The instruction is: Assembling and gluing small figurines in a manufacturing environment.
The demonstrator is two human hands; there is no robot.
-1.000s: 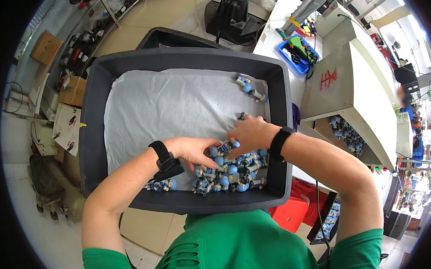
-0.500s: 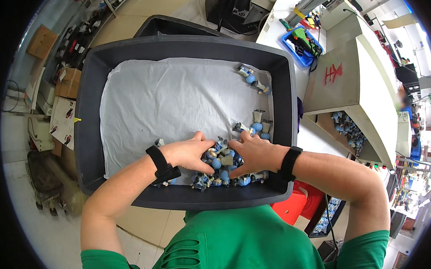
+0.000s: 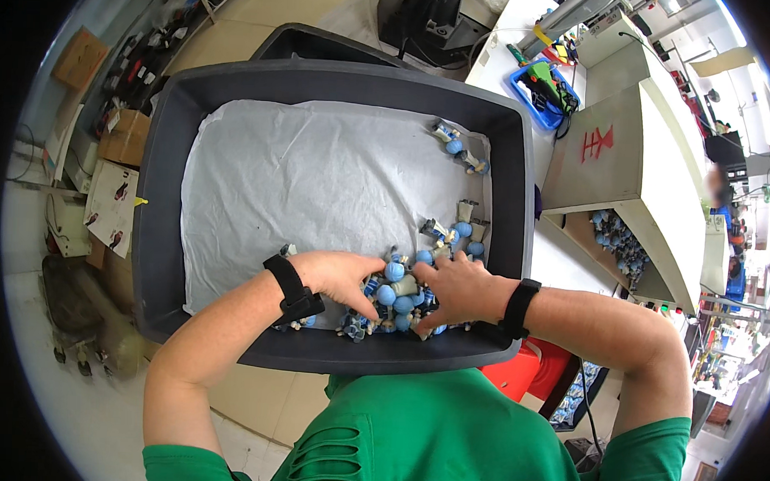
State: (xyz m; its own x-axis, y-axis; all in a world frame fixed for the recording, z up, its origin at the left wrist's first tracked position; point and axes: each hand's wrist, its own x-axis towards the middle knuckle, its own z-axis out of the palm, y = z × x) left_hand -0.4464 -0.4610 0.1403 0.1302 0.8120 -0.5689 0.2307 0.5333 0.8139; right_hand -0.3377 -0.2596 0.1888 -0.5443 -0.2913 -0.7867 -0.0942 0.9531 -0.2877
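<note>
A pile of small figurines with round blue heads [image 3: 386, 295] lies on the white sheet [image 3: 268, 177] inside a large black tub [image 3: 159, 233]. My left hand [image 3: 343, 277] is at the pile's left side, thumb and fingers apart. Across from it, my right hand [image 3: 461, 290] rests at the pile's right side with its fingers spread over the nearest figurines. Between the two hands, figurines lie in a jumble; their lower parts are partly hidden by my fingers. A few more figurines [image 3: 463, 230] lie just beyond my right hand, and a pair [image 3: 460, 147] sits near the far right corner.
Right of the tub stands a beige open-fronted box [image 3: 629, 164] with many figurines heaped inside. A blue basket [image 3: 549, 119] with a green tool is on the white table behind it. Another black tub [image 3: 315, 43] lies beyond mine. A red stool [image 3: 516, 370] is at the near right.
My left fingers have come down and forward against the pile, and a blue-headed figurine now shows upright between the hands. My right hand has shifted slightly right. The head view has turned a little.
</note>
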